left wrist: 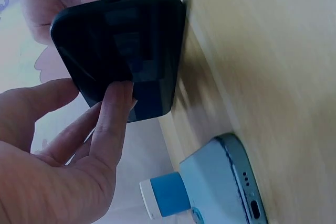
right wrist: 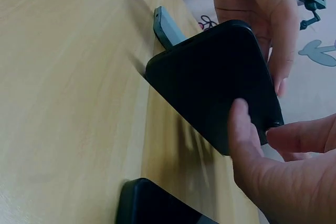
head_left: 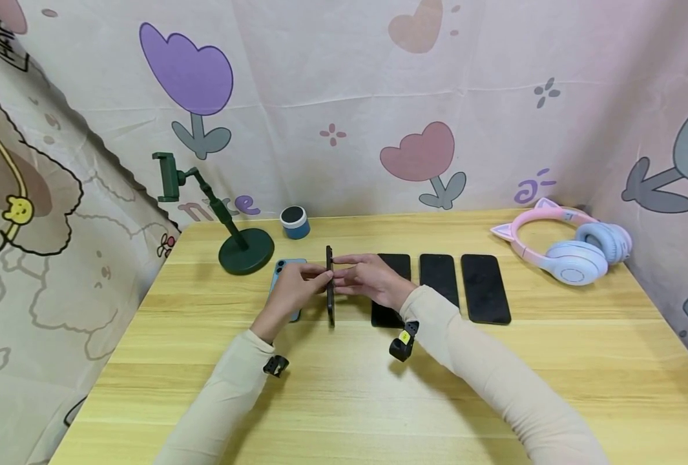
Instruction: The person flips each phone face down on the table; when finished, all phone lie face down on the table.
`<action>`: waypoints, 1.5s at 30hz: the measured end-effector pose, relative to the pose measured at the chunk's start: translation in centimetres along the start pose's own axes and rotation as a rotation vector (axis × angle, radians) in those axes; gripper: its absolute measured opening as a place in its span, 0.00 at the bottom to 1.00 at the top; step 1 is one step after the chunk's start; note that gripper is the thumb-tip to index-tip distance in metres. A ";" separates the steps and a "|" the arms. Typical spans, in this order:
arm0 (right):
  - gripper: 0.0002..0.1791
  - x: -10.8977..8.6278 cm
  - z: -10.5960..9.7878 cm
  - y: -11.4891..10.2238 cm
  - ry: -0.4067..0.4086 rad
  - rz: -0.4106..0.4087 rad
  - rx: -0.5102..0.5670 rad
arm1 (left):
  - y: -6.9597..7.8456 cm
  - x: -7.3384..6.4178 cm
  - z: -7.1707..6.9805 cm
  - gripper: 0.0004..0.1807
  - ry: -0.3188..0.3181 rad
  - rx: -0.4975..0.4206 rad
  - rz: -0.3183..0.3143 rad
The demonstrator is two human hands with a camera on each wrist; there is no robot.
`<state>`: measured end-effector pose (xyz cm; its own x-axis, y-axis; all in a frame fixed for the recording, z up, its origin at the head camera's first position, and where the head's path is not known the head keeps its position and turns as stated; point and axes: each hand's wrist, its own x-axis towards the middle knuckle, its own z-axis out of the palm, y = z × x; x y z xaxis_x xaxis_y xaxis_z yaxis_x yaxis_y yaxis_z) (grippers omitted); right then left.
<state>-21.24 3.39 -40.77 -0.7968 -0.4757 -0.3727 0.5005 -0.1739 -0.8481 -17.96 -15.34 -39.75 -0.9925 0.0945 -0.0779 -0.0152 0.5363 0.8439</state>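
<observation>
- Nearest, two pale sleeves (head_left: 224, 397) reach forward over the wooden table (head_left: 320, 413) from about 7 and 5 o'clock.
- Between the hands is a black phone (head_left: 330, 307), on edge, one long side facing up; whether its lower side touches the wood I cannot tell.
- It lies at 3 o'clock from the left hand (head_left: 293, 289) and 9 o'clock from the right hand (head_left: 375, 281); both touch it, so neither is nearer.
- Left fingers pinch it, thumb at the upper edge, fingertips on the left face; right fingers, slightly spread, hold it towards its far end.
- Its long axis runs 6 to 12 o'clock, and its glossy face seems to look towards 9.
- A blue phone (left wrist: 210, 177) lies flat at 9 o'clock from it.
- At 3 o'clock lies a row of three dark phones (head_left: 438, 274), the nearest partly beneath the right hand.
- Farther off: a green stand (head_left: 247, 255) at 10, a blue jar (head_left: 295, 226) at 11, cat-ear headphones (head_left: 573, 268) between 2 and 3.
</observation>
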 end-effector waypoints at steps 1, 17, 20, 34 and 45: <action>0.27 0.0 0.0 0.1 -0.006 0.003 -0.011 | 0.0 0.0 -0.1 0.15 0.002 -0.012 -0.007; 0.28 0.2 0.6 0.8 0.012 0.034 -0.144 | -0.4 -0.1 -0.8 0.14 0.006 -0.158 -0.083; 0.29 0.2 0.7 0.8 0.014 0.028 -0.152 | -0.7 -0.2 -1.0 0.15 -0.001 -0.177 -0.089; 0.25 0.2 1.0 0.9 0.035 -0.024 -0.314 | -1.1 -0.4 -1.8 0.13 -0.013 -0.043 -0.064; 0.29 0.3 1.0 1.3 0.109 -0.050 -0.437 | -1.7 -0.4 -1.7 0.12 0.042 0.137 -0.085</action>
<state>-20.47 2.15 -41.62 -0.8592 -0.3780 -0.3448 0.2893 0.1968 -0.9368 -17.77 -17.73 -40.19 -0.9926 0.0106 -0.1211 -0.0851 0.6507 0.7545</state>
